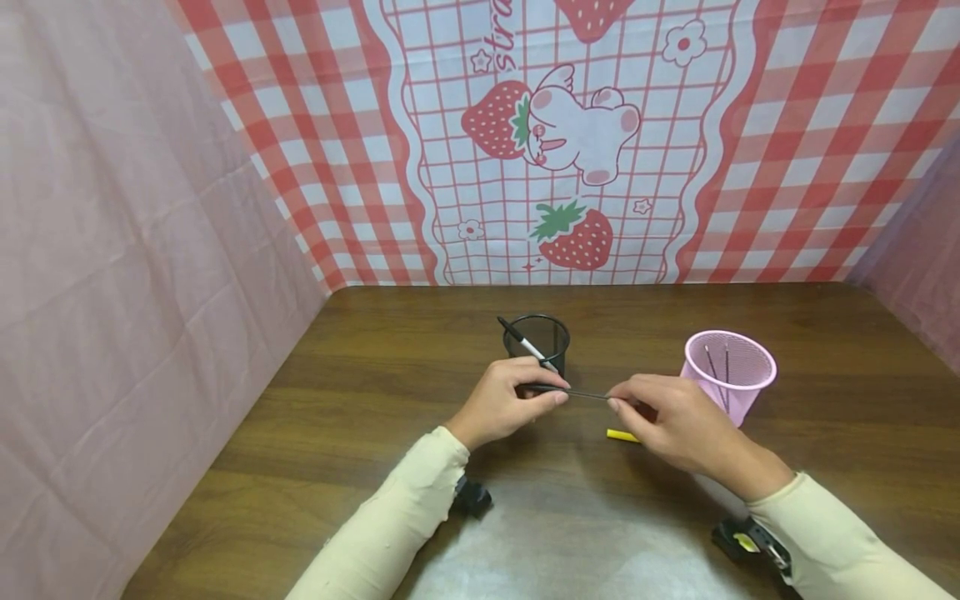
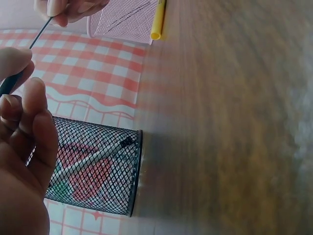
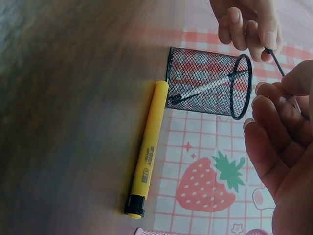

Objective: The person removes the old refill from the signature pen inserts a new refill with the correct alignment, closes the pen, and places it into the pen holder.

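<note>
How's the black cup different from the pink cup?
The black cup is dark, the pink cup pale. The black cup holds a white-and-black pen; the pink cup holds two thin dark sticks. Both are round, open-topped mesh cups standing upright on the table.

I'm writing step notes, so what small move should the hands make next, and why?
Perhaps the left hand should loosen, letting the right hand take the dark rod: both pinch it, and the right is nearer the pink cup, which holds thin dark sticks.

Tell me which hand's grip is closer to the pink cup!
Right. The right grip is beside the pink cup; the left grip is farther away, by the black cup.
</note>
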A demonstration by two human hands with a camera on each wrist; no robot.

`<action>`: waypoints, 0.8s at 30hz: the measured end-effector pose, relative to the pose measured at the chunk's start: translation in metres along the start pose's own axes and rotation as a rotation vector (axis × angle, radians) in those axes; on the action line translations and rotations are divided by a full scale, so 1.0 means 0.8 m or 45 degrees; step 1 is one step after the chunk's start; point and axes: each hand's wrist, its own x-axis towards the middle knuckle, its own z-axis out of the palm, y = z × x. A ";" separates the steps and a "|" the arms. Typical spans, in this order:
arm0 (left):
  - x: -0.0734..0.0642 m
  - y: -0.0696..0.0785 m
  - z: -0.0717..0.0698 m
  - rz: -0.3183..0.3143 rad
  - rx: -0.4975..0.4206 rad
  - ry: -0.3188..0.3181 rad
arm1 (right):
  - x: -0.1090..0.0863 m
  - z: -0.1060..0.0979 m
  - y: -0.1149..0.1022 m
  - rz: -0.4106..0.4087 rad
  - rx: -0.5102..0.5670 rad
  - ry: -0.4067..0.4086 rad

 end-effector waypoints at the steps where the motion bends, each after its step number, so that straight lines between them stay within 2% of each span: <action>1: 0.000 0.000 0.000 0.009 0.019 0.004 | 0.000 0.000 0.000 -0.001 0.001 0.001; 4: 0.000 -0.001 -0.001 0.025 0.048 0.004 | 0.000 0.000 0.001 -0.001 0.006 -0.003; 8: 0.000 -0.002 -0.001 0.024 0.033 -0.001 | 0.000 -0.001 0.001 0.002 0.001 -0.008; 24: -0.001 0.000 -0.002 -0.022 0.045 0.013 | 0.000 -0.003 0.003 0.005 0.010 -0.001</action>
